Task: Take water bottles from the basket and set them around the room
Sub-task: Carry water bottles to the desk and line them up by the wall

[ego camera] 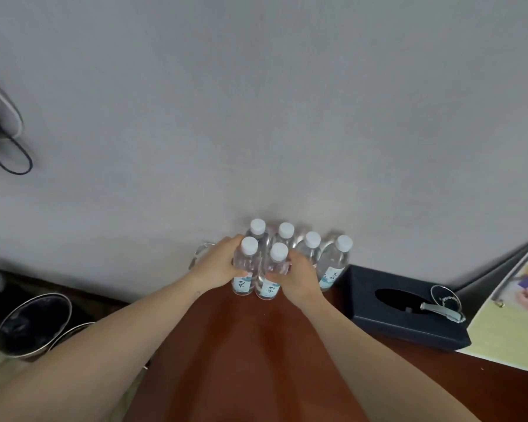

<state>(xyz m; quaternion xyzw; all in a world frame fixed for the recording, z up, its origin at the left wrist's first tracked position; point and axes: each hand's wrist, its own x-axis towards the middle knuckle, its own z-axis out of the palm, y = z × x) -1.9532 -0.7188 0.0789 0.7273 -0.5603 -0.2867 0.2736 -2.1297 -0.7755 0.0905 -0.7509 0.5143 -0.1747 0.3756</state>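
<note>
Grey wall [256, 102] fills everything from 9 through 12 to 3 o'clock. Red-brown desk [241, 360] sits at 6 o'clock, butted against the wall. Open binder [500, 330] is at 4 o'clock on the desk's right side. Metal bin [31, 324] with a dark liner is at 8 o'clock, left of the desk. Black tissue box [378, 318] is just left of the binder, with a metal ring [445, 298] on top of it. Six water bottles [286, 230], white caps, stand in a tight cluster at the desk's far edge by the wall, at 10 o'clock from the tissue box: four behind, two in front. Left hand [217, 263] has its fingers curled round the front-left bottle [248, 254]. Right hand [301, 277] has its fingers curled round the front-right bottle [269, 287]. Can't tell if either bottle is lifted.
</note>
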